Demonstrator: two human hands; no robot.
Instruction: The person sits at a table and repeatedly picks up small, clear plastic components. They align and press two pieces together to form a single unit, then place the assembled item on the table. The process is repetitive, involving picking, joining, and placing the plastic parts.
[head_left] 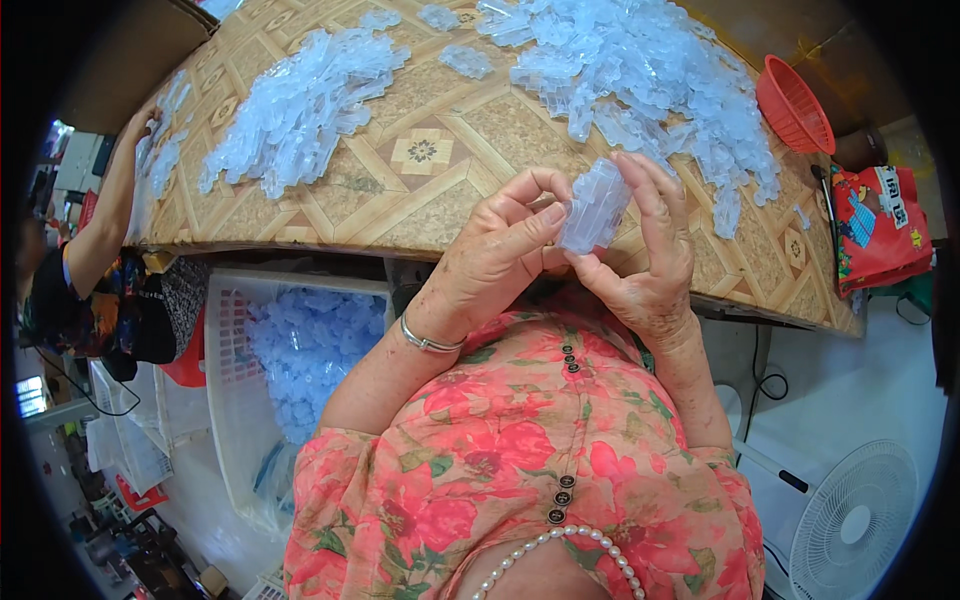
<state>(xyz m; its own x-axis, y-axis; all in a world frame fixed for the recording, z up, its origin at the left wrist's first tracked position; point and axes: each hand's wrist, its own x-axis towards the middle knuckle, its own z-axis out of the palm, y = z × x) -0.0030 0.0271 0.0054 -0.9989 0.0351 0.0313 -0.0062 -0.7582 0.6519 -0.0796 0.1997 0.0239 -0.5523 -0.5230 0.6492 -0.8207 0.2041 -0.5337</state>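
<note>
Between my two hands, just over the table's near edge, is a clear, bluish ribbed plastic piece (597,207). My left hand (510,235) pinches its left side with thumb and fingers. From the right, my right hand (650,235) grips it, fingers at its top and thumb near its lower end. Beyond my hands a large pile of similar clear plastic pieces (640,70) covers the far right of the table. A second heap (310,105) of them lies to the left, with a few loose pieces (465,61) between the heaps.
The patterned table (400,215) has a curved-looking near edge. At the right are a red plastic basket (795,105) and a red packet (882,228). A white crate (228,400) of bluish pieces stands below left. A fan (853,523) is lower right. Another person's arm (110,215) reaches over the left end.
</note>
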